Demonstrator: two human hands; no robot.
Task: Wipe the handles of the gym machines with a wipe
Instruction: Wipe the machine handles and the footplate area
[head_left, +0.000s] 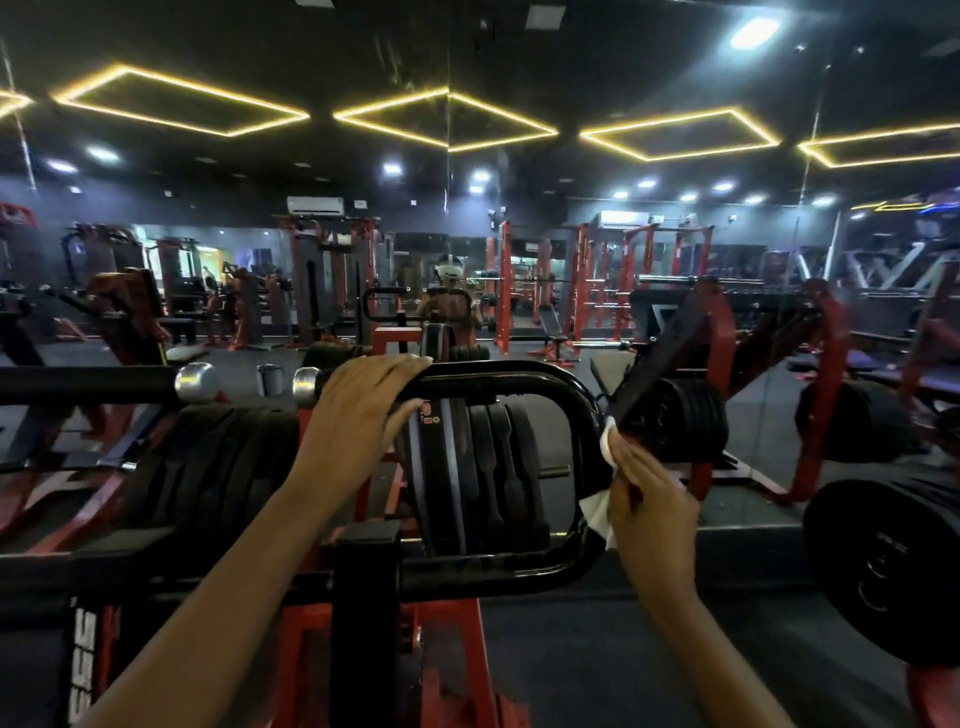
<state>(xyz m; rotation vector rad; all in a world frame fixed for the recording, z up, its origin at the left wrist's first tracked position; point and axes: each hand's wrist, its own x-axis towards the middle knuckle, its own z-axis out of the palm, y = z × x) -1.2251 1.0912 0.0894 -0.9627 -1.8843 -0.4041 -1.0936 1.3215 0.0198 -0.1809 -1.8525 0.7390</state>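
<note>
Glossy black tubular handle (519, 375).
My left hand (358, 415) grips its top; my right hand (652, 501) clutches a crumpled wipe (597, 512) against its bend.

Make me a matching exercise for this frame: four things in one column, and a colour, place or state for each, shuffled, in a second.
Column one:
1 wipe
2 handle
3 plates
4 caps

Column two:
A chrome, left of the handle
B white, held against the handle's right bend
C black tube bent into a loop
D stacked, seen through the loop

Pairs: 1-B, 2-C, 3-D, 4-A.
</note>
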